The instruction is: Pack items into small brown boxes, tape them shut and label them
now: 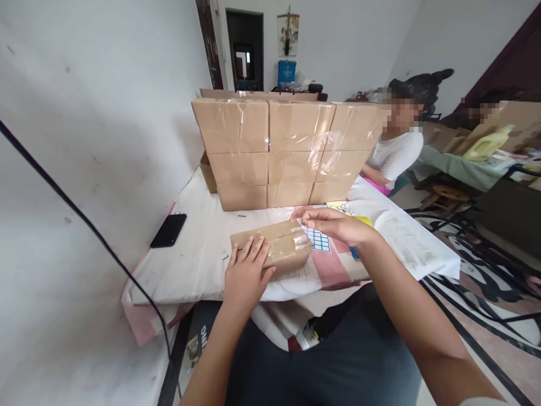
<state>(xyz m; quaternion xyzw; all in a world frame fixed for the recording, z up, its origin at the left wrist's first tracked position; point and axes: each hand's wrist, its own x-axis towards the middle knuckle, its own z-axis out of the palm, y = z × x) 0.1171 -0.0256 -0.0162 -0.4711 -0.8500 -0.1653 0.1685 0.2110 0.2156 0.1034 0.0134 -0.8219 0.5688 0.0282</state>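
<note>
A small taped cardboard box [281, 239] lies on the table near its front edge. My left hand [245, 270] rests on the box's left part, fingers spread flat on top and thumb at the near side. Over the box's right far corner is my right hand [340, 226], its thumb and fingertips pinched together; what they hold, if anything, is too small to make out. A sheet of blue-bordered labels [320, 242] lies under that hand, just right of the box. Partly hidden behind the right wrist is a yellow object [364, 220].
Taped cardboard boxes [296, 128] stand stacked in rows across the table's far side. A black phone [169, 230] lies at the left edge, near a hanging black cable [84, 217]. Another person [397, 155] sits behind the table at right. A yellow jug [488, 142] stands on another table.
</note>
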